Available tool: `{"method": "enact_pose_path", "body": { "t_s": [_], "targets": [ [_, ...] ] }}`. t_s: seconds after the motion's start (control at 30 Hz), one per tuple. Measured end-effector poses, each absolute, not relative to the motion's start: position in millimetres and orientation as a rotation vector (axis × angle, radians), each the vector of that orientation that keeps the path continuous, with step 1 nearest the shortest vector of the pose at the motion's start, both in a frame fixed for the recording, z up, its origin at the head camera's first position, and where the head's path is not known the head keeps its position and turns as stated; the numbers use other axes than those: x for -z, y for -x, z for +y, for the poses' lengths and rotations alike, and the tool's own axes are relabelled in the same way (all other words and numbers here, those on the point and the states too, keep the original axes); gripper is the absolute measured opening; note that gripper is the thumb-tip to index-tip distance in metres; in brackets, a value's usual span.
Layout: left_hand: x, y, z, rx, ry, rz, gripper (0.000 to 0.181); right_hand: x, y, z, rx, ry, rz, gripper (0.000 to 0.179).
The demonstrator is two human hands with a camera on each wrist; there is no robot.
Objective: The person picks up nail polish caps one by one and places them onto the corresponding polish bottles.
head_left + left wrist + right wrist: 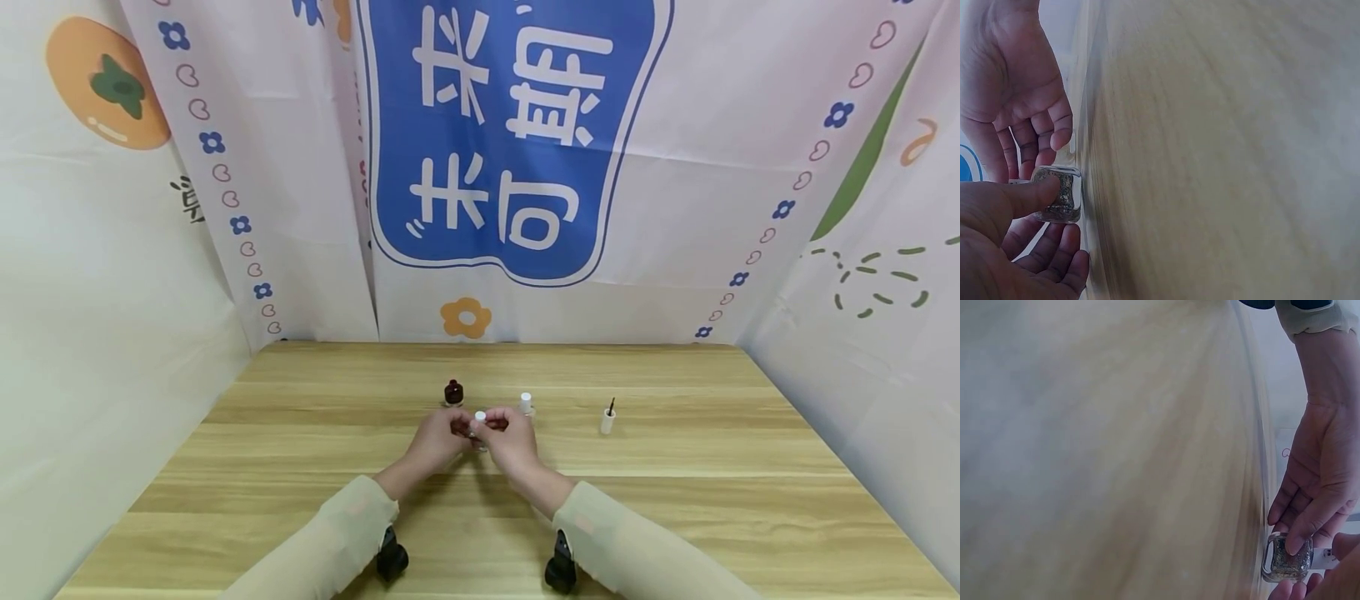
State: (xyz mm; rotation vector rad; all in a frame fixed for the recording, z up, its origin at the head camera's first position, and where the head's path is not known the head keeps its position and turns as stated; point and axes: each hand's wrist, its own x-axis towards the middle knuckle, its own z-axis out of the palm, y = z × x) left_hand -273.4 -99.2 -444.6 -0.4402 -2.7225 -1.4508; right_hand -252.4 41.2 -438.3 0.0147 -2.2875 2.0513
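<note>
A small clear nail polish bottle [1067, 203] with glittery contents and a white cap [480, 416] is held upright just at the tabletop. My left hand [437, 438] grips its glass body, the thumb pressed on the front face, as both wrist views show. With thumb and fingertips, my right hand [514, 440] pinches the white cap; in the right wrist view this hand [1341, 572] is mostly cut off by the frame. Behind my left hand stands an uncapped dark red nail polish bottle [453, 393].
Just behind my right hand is another bottle with a white cap [526, 400], partly hidden. Farther right, a white cap with a dark brush [607, 421] stands brush-up on the wooden table [675, 517]. Printed cloth [675, 217] hangs behind and at both sides.
</note>
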Motion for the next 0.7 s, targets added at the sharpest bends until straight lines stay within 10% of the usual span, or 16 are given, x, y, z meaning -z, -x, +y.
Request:
{"method": "enact_pose_path", "body": {
  "t_s": [0.7],
  "targets": [
    [441.1, 272.7, -100.7, 1.454, 0.447, -2.758, 0.019, 436.8, 251.4, 40.5, -2.099, -0.051, -2.282, 0.021]
  ]
}}
